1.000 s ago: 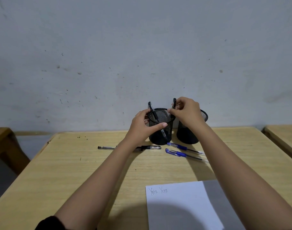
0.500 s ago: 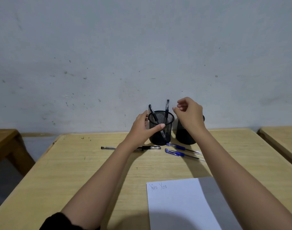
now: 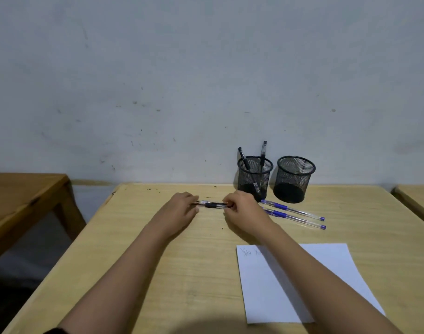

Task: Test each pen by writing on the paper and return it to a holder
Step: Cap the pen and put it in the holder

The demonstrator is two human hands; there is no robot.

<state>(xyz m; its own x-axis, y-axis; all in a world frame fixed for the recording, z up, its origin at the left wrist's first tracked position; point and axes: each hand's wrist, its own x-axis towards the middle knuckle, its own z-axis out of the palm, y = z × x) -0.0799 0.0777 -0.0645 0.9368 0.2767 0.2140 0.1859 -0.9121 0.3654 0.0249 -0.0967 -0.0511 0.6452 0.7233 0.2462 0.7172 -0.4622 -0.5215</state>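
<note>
Between my two hands a black-grip pen (image 3: 212, 204) lies level just over the desk (image 3: 187, 273); can't tell if it touches the wood. Left hand (image 3: 181, 208) pinches its left end, fingers closed narrow on the barrel. Right hand (image 3: 242, 210) pinches the right end, fingers curled tight around it.

Landmark = that pen. Just right of it, past my right hand, two blue pens (image 3: 293, 214) lie on the desk side by side, near parallel, angled down to the right. Right of the pen and further back, against the wall (image 3: 206, 80), stand two black mesh holders. Nearer holder (image 3: 255, 177) has two black pens (image 3: 262, 153) standing in it, leaning apart. Farther-right holder (image 3: 294, 178) sits just beside the first, not touching as far as I can tell.

Right of the pen and toward me, the paper (image 3: 326, 268) lies flat, partly under my right forearm. Handwriting (image 3: 246, 251) sits at its top left corner, part hidden by the arm.
</note>
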